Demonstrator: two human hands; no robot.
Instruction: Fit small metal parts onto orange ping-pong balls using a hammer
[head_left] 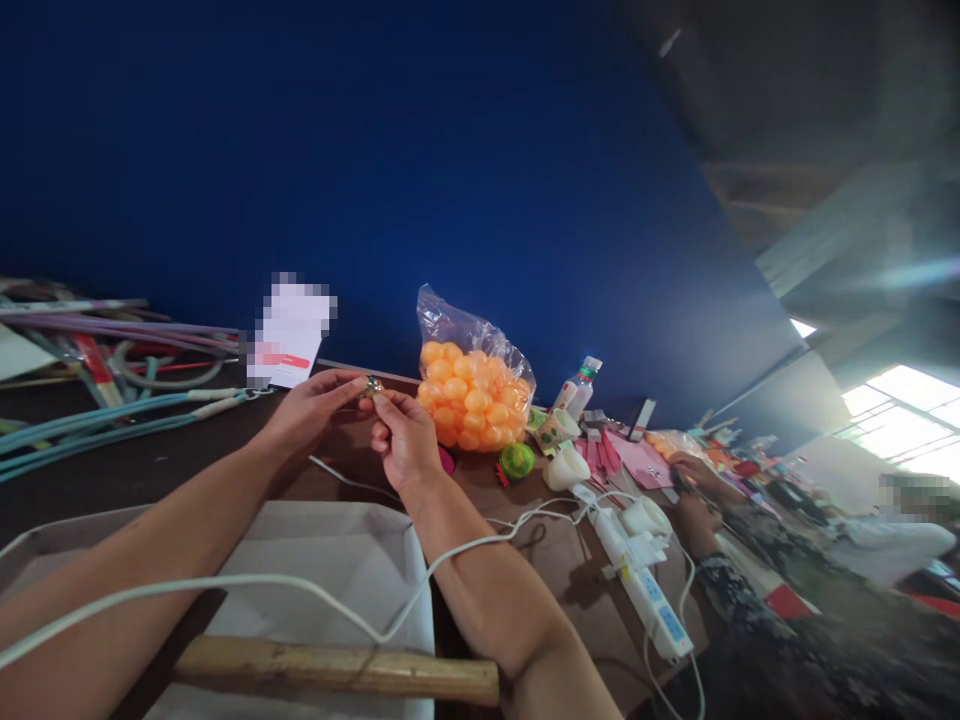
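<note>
Holding: small shiny piece (373,386), metallic-looking, left of the frame's centre, raised at the fingertips of both hands; exact kind too small to tell.
Left hand (313,408): narrow grip, thumb and fingers drawn together, tips meeting the piece from its left.
Right hand (409,440): thumb and forefinger pinched at the same piece from the lower right, other fingers curled in.
Step in hand: judged to be close two-handed fingertip handling; whether parts are being joined or parted, cannot tell.
Next move's demand: probably a light, exact pinch, one hand steadying the piece for the other, as so small an item could slip.
Clear bag (476,395): filled with orange balls, mid-frame, just beyond the right hand.
Green round item (517,461): below the bag's right end.
Pale panel (291,335): red band across it, left of centre, behind the left hand.
Light-blue cords (112,420): left edge of the frame.
Tray (330,550): whitish, lower left, under the forearms.
Wooden stick (337,672): bottom of the frame, lying across the tray.
White cable (382,638): crossing in front of both forearms.
Power strip (649,600): lower right.
Co-worker's hand (701,522): right of the frame, apart from these two.
</note>
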